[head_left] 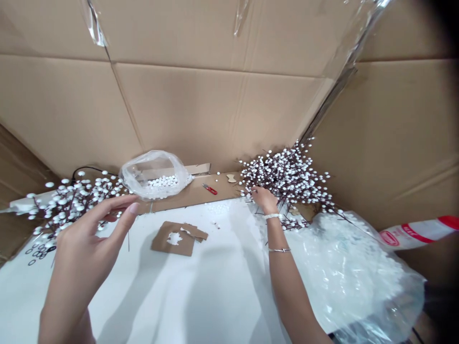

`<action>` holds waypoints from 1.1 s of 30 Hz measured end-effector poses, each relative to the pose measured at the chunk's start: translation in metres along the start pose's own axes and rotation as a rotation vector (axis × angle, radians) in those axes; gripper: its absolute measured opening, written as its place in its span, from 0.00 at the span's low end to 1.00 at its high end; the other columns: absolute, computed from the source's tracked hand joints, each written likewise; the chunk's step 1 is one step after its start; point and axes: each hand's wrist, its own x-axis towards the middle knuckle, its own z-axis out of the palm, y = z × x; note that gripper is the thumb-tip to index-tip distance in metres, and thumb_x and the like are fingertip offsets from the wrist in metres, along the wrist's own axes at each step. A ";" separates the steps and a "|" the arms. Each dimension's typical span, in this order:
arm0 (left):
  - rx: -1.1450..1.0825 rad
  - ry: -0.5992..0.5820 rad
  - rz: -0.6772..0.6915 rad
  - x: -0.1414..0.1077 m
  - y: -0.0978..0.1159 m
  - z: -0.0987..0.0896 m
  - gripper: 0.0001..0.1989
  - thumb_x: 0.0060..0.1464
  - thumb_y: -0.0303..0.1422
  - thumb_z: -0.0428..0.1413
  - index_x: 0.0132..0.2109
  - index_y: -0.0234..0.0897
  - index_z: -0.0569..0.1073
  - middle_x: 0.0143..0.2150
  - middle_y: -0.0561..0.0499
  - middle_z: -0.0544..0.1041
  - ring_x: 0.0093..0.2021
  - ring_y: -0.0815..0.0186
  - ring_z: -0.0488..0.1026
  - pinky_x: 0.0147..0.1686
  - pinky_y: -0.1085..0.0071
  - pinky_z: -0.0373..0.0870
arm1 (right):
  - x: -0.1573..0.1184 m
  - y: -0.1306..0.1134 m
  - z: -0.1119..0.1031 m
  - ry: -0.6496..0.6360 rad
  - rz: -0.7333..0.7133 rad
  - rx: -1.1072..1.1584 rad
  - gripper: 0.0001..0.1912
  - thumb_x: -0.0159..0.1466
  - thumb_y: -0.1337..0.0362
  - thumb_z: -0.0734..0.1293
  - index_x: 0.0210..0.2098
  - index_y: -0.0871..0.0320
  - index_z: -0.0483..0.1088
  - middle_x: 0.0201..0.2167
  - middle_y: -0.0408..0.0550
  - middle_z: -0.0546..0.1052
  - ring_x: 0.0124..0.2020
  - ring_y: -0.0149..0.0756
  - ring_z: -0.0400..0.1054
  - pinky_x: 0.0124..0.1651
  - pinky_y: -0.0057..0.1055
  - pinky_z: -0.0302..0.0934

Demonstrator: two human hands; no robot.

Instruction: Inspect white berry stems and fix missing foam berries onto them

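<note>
I take the torn cardboard piece (pixel 163 241) on the white worktop (pixel 229 296) as the middle of the clock. My right hand (pixel 266 200) is out at two o'clock, its fingertips drawn in at the near left edge of a dense bunch of dark stems with white berries (pixel 287 174); I cannot tell whether they are clamped on a stem. My left hand (pixel 86 246) is raised at nine o'clock, thumb and forefinger almost meeting, and I can't make out whether anything thin is between them.

As for what is done, the right-hand bunch is full of berry-tipped stems, and a second, looser bunch (pixel 77 200) with rounder white heads lies at ten o'clock, behind my left hand. Neither bunch shows any wrapping that I can see.

As for what is left, loose white balls (pixel 164 182) lie in an open plastic bag (pixel 127 179) just short of twelve, so I judge the supply is not used up. Dark rings (pixel 40 252) sit loose at nine o'clock, beyond my left wrist. Red-handled snips (pixel 210 189) lie out of my grasp at one o'clock, and a big clear sack with white contents (pixel 358 282) spreads at three. I cannot tell how many stems remain to handle.
</note>
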 end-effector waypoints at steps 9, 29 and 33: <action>0.036 0.008 0.008 0.001 -0.003 0.004 0.12 0.56 0.49 0.54 0.41 0.52 0.76 0.39 0.61 0.80 0.29 0.66 0.72 0.36 0.69 0.68 | 0.000 0.005 -0.009 0.140 0.011 0.066 0.17 0.62 0.64 0.61 0.45 0.52 0.78 0.45 0.54 0.79 0.47 0.45 0.72 0.45 0.32 0.61; -0.131 -0.366 0.350 -0.003 0.008 0.063 0.23 0.64 0.43 0.47 0.64 0.46 0.64 0.65 0.49 0.67 0.67 0.56 0.58 0.66 0.55 0.52 | -0.091 -0.070 -0.059 -0.042 -0.512 1.681 0.10 0.57 0.57 0.69 0.29 0.59 0.73 0.23 0.39 0.71 0.16 0.18 0.44 0.19 0.25 0.40; -0.154 -0.561 0.284 -0.007 0.014 0.067 0.21 0.65 0.43 0.44 0.60 0.45 0.69 0.57 0.48 0.75 0.56 0.57 0.71 0.54 0.61 0.66 | -0.097 -0.082 -0.049 -0.198 -0.535 1.714 0.09 0.56 0.59 0.70 0.29 0.59 0.72 0.29 0.41 0.76 0.16 0.18 0.46 0.19 0.24 0.42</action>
